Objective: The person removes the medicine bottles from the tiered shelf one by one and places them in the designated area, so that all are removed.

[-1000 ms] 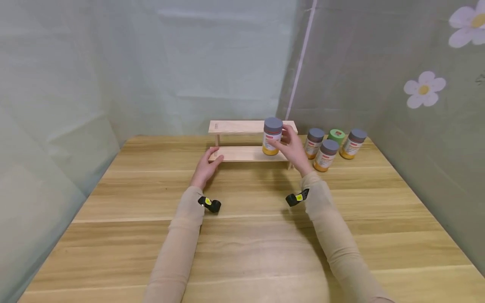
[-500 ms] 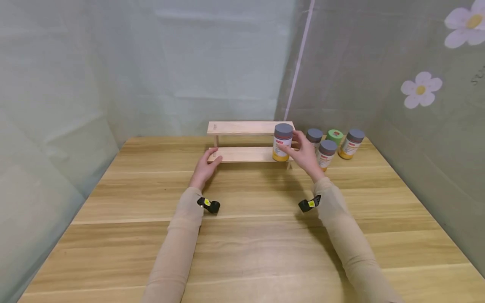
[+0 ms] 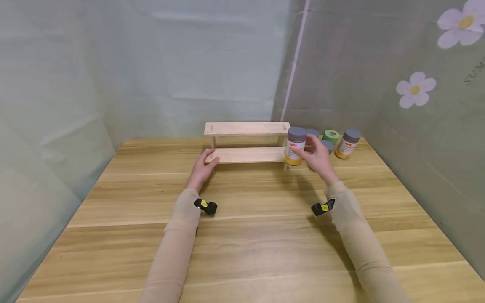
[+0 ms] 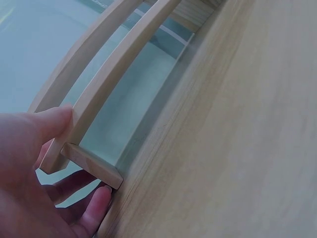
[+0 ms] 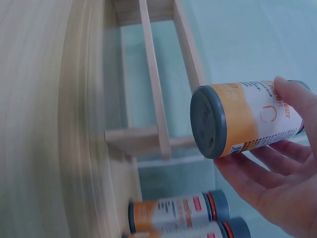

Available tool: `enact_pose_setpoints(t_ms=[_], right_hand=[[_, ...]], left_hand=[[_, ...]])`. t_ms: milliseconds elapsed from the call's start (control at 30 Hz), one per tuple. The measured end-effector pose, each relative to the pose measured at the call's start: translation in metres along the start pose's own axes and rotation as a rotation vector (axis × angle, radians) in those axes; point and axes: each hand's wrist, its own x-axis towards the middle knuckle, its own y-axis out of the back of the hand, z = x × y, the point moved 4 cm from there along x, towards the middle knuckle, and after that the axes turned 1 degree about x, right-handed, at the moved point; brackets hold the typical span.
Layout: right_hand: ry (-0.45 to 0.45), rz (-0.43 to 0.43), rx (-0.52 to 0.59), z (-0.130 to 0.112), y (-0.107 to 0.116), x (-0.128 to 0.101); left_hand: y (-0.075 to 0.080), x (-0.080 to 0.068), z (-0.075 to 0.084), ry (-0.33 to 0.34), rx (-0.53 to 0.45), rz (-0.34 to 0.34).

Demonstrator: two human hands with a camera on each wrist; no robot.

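My right hand [image 3: 317, 158] grips a supplement jar [image 3: 295, 146] with a grey lid, white label and orange-yellow base. In the head view it overlaps the right end of a two-tier wooden shelf [image 3: 250, 155]; the right wrist view shows the jar's dark bottom [image 5: 208, 122] held above the table. At the shelf's left end, my left hand [image 3: 201, 170] holds the lower board, thumb on its front edge. The left wrist view shows the thumb [image 4: 54, 121] against the board [image 4: 106, 89] and the other fingers behind and below, near the shelf's leg [image 4: 94, 166].
To the right of the shelf stand several jars, partly hidden behind my right hand. One grey-lidded jar [image 3: 348, 144] is farthest right, beside a green-lidded container [image 3: 331, 136]. The wooden table [image 3: 242, 240] meets hanging cloth [image 3: 212, 54] at the back and sides.
My right hand has carried the jar rightward and slightly down, from in front of the shelf boards to the shelf's right end. The left hand has stayed on the shelf.
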Motion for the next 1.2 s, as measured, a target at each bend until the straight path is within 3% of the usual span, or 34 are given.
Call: enact_pose_setpoints(t_ms=[467,900,1200], right_hand=[[-0.022,0.051,-0.030,0.008,0.036,-0.009],[-0.005,0.160,0.009,0.006,0.061,-0.010],[-0.043,0.245,0.091,0.009,0.085,-0.012]], left_hand=[[0.001,0.002,-0.001,-0.002,-0.025,-0.004],[0.011,-0.002,-0.004,0.006,-0.018,-0.008],[0.014,-0.004,-0.004,0.003,-0.003,0.001]])
